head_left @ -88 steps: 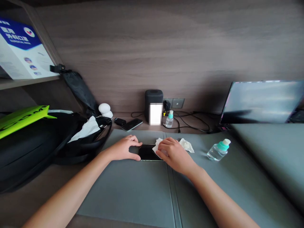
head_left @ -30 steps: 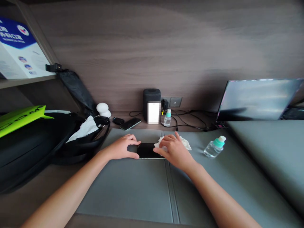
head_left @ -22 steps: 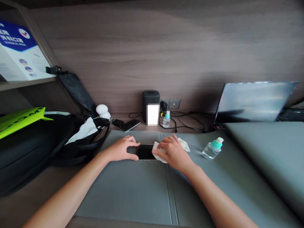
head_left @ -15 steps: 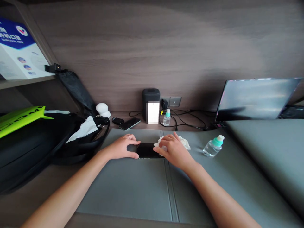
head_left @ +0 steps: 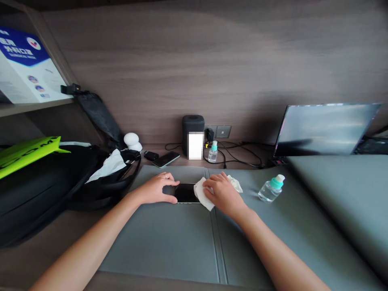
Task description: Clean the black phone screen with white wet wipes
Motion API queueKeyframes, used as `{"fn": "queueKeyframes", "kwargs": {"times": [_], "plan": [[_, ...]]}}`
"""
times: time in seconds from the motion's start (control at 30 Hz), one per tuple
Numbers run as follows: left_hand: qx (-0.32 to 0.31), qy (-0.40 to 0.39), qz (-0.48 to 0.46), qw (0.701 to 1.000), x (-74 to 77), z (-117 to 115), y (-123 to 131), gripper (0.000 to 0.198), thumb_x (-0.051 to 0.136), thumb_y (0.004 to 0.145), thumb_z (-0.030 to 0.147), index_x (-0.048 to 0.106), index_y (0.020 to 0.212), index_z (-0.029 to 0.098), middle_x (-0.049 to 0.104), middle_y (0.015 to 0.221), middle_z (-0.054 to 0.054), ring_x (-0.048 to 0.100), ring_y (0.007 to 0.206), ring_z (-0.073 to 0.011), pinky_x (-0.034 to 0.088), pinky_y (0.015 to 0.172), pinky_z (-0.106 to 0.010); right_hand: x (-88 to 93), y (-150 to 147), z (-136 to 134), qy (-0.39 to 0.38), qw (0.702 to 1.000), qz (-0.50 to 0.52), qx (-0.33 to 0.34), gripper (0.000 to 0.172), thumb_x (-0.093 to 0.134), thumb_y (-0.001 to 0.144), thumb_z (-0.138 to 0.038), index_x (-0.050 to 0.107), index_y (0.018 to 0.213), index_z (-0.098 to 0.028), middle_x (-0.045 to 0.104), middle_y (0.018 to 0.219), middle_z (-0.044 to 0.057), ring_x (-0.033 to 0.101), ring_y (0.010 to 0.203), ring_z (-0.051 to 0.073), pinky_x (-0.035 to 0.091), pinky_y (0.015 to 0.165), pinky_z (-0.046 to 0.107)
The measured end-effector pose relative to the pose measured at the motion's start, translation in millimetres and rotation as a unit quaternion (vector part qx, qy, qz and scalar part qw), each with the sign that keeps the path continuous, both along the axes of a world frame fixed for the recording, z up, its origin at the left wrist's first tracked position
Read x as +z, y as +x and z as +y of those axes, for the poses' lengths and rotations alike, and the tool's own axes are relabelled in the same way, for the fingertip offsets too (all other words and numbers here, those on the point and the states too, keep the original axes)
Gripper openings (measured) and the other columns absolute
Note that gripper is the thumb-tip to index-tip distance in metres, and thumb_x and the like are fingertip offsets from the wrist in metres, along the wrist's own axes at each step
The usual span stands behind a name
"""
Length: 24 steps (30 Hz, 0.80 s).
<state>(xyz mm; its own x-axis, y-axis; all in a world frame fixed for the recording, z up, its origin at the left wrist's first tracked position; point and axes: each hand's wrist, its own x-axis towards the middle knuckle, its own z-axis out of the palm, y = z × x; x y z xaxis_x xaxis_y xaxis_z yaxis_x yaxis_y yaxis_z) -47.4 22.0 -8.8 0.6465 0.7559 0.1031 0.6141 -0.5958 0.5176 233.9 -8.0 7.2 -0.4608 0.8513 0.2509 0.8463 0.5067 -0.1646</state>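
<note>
A smartphone (head_left: 186, 193) with a dark screen lies flat, its long side running left to right. Thumb and fingers of my left hand (head_left: 157, 189) grip the long edges at its left end. On the phone's right part, my right hand (head_left: 224, 194) presses a white tissue (head_left: 200, 189) under closed fingers; the tissue hides that end of the screen. Another crumpled white tissue (head_left: 235, 184) sits just behind my right hand. To the right, a clear spray bottle (head_left: 269, 190) with a teal collar lies tilted on the grey mat (head_left: 157, 238).
Behind the mat are a second phone (head_left: 166, 159), a small black case (head_left: 150, 155), a black speaker (head_left: 193, 121), a smaller bottle (head_left: 212, 153) and cables (head_left: 242, 153). A black bag (head_left: 45, 190) fills the left; a monitor (head_left: 327, 129) stands right.
The tissue under my right hand now spreads over the phone's right part and its near edge, where more screen showed before. My left hand keeps its grip on the phone.
</note>
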Motion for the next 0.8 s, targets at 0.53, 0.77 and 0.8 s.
{"fn": "queueKeyframes", "kwargs": {"times": [0.53, 0.77, 0.8], "plan": [[-0.001, -0.004, -0.004, 1.000, 0.1, 0.1, -0.1, 0.060, 0.076, 0.074, 0.053, 0.063, 0.126, 0.027, 0.060, 0.108, -0.005, 0.056, 0.105, -0.0244, 0.043, 0.097, -0.038, -1.8, 1.9, 0.2, 0.017, 0.999, 0.024, 0.013, 0.011, 0.062, 0.090, -0.025, 0.071, 0.085, -0.021, 0.067, 0.094, 0.005, 0.058, 0.093, 0.024, 0.033, 0.101, 0.047], [0.000, 0.002, 0.005, 1.000, 0.0, -0.1, 0.0, 0.058, 0.077, 0.075, 0.051, 0.063, 0.126, 0.027, 0.059, 0.108, -0.004, 0.056, 0.105, -0.0237, 0.044, 0.097, -0.037, 2.0, 1.8, -0.2, 0.009, 0.998, 0.045, 0.035, 0.024, 0.052, 0.098, -0.027, 0.069, 0.084, -0.019, 0.066, 0.085, 0.005, 0.058, 0.083, 0.019, 0.041, 0.078, 0.032], [0.000, 0.004, 0.006, 1.000, -0.1, 0.0, 0.1, 0.058, 0.077, 0.075, 0.050, 0.063, 0.125, 0.026, 0.060, 0.107, -0.004, 0.056, 0.105, -0.0235, 0.044, 0.097, -0.037, 1.6, 0.5, -0.4, -0.002, 0.998, 0.041, 0.042, 0.022, 0.053, 0.097, -0.024, 0.069, 0.083, -0.019, 0.065, 0.085, 0.005, 0.058, 0.084, 0.019, 0.041, 0.076, 0.030]]}}
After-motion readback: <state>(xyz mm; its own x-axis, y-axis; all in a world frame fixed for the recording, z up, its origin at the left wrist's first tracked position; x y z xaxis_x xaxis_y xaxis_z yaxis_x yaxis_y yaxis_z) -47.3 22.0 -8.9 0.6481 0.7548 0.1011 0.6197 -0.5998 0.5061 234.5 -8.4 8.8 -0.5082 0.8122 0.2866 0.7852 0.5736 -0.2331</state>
